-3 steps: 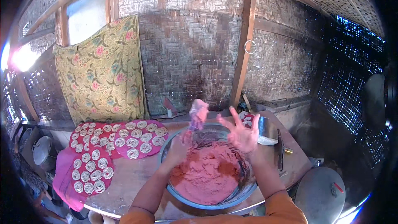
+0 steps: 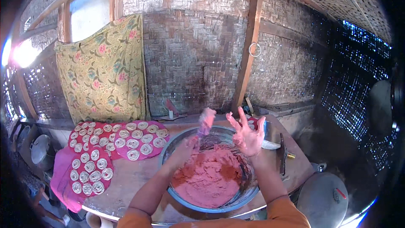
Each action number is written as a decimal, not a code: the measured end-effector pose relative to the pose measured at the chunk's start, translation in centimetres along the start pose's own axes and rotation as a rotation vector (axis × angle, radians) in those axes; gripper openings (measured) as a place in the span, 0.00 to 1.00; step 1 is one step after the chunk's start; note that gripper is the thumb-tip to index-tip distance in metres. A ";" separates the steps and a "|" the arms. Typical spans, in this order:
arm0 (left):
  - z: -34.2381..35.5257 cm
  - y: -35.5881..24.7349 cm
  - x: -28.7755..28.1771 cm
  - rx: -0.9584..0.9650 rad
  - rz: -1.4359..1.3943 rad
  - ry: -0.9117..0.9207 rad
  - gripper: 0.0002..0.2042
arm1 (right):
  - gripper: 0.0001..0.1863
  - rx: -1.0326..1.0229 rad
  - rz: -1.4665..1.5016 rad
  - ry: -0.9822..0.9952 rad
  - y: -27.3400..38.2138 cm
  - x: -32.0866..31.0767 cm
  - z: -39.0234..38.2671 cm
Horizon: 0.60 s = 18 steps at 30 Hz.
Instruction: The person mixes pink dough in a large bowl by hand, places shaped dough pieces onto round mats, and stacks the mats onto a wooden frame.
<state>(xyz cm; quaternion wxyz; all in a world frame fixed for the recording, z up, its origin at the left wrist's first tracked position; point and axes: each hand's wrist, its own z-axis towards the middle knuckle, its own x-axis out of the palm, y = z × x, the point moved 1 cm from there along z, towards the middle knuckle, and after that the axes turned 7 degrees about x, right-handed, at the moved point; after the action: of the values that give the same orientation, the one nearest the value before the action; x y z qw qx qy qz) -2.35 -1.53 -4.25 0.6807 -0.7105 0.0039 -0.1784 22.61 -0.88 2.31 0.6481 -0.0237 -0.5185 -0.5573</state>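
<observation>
A wide blue basin [image 2: 207, 209] holds a wet pink dough [image 2: 206, 179] with darker red powdery patches. Over its left rim, my left hand [image 2: 189, 147] is closed around a stubby tool [image 2: 206, 121] caked with pink dough. The tool's upper end is coated and slightly blurred, so its exact kind cannot be made out. Above the basin's right rim is my right hand [image 2: 249, 137], raised with its fingers spread and smeared with pink dough. It holds nothing.
Flat pink-red rounds [image 2: 90, 169] topped with several pale coils cover the left of the table [image 2: 130, 181]. Right of the basin lie a knife blade [image 2: 270, 145] and a dark bar-like tool [image 2: 283, 156]. A large round metal lid [image 2: 322, 198] stands beside the table's right edge.
The dough-coated tool in my left hand has shifted slightly right and down. My right hand has turned a little, its fingers still apart. The whole view has shifted slightly.
</observation>
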 end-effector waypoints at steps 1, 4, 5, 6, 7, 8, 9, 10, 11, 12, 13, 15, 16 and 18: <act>-0.3 0.7 0.3 -0.066 -0.001 0.051 0.16 | 0.50 -0.006 -0.029 -0.007 -0.3 0.2 0.2; -1.3 1.4 3.3 -0.170 -0.074 0.162 0.15 | 0.52 -0.034 -0.147 0.086 -1.6 1.8 0.7; -1.2 1.3 3.4 -0.241 -0.232 0.251 0.15 | 0.53 -0.043 -0.388 0.006 -1.8 1.5 0.6; -1.1 1.2 3.2 -0.310 -0.390 0.340 0.15 | 0.54 -0.051 -0.629 -0.073 -1.9 1.0 0.5; -1.3 1.0 2.8 -0.380 -0.538 0.420 0.15 | 0.55 -0.066 -0.858 -0.146 -2.3 0.6 0.4; -1.3 0.8 2.3 -0.363 -0.595 0.431 0.15 | 0.56 -0.070 -0.945 -0.152 -2.6 0.8 0.5; -1.2 0.7 1.8 -0.344 -0.651 0.443 0.15 | 0.57 -0.073 -1.035 -0.154 -2.8 1.0 0.8; -1.4 0.1 1.8 -0.336 -0.706 0.461 0.15 | 0.56 -0.062 -1.050 -0.153 -2.9 1.1 0.7; -1.6 -0.6 1.7 -0.240 -0.626 0.365 0.15 | 0.55 -0.033 -1.020 -0.152 -3.0 1.1 0.6; -2.0 -1.8 1.7 -0.145 -0.545 0.271 0.15 | 0.55 -0.006 -0.992 -0.151 -3.1 1.0 0.6; -2.7 -3.6 2.0 -0.053 -0.457 0.172 0.15 | 0.54 0.000 -0.945 -0.164 -3.0 1.1 0.5; -3.0 -5.2 1.8 0.285 0.190 -0.046 0.16 | 0.54 0.017 -0.852 -0.190 -2.9 1.3 0.4; -2.8 -4.8 1.2 0.574 0.480 -0.052 0.16 | 0.53 0.026 -0.800 -0.195 -3.0 1.4 0.4; -1.0 -1.6 -1.4 0.815 0.718 -0.042 0.16 | 0.53 0.058 -0.689 -0.171 -3.0 1.0 0.5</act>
<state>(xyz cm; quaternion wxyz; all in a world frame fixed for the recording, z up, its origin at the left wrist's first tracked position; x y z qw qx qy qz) -4.33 -1.98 -3.00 0.9191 -0.3467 0.1631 0.0925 19.83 -2.40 1.60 0.3765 0.1245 -0.5640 -0.7243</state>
